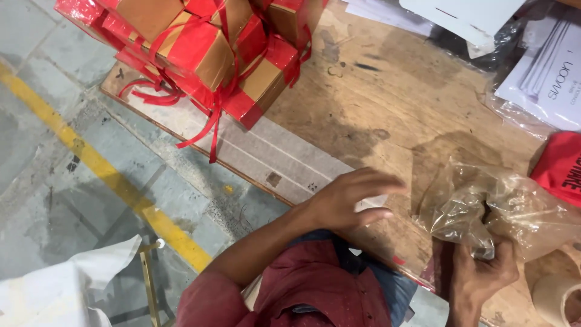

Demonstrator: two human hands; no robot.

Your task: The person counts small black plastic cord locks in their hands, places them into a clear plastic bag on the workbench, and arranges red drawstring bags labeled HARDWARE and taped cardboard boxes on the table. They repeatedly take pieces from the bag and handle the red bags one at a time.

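One crumpled clear plastic bag [502,203] lies on the wooden counter [375,103] at the right side of the view, bunched up and puffed, its bulk running roughly from lower left to upper right. The right hand [481,275] is under its near edge, with the fingers [484,248] closed and pinching a gathered fold of the plastic at the bag's lower middle, so the bag sits just beyond and above those fingers, spreading away from the person's body. The left hand [348,203] is to the left of the bag, near but not touching it; its fingers [378,181] are stretched out and slightly spread, pointing right toward the bag, palm down over the counter's near edge, and a pale scrap shows beneath them, though what it is cannot be told. Of the two, the right hand is the one on the bag; the left has a short gap of bare wood to cross. Further out, a roll of tape [554,297] stands at the lower right corner just beside the bag, and a red cloth item [560,166] lies against the bag's far right side. White printed sheets in plastic sleeves [544,72] lie at the top right. At the far left end of the counter, well apart, is a stack of red and gold gift boxes [206,45] tied with red ribbon [209,124], whose ends hang over the edge toward the grey floor [54,175] with its yellow line [115,178].
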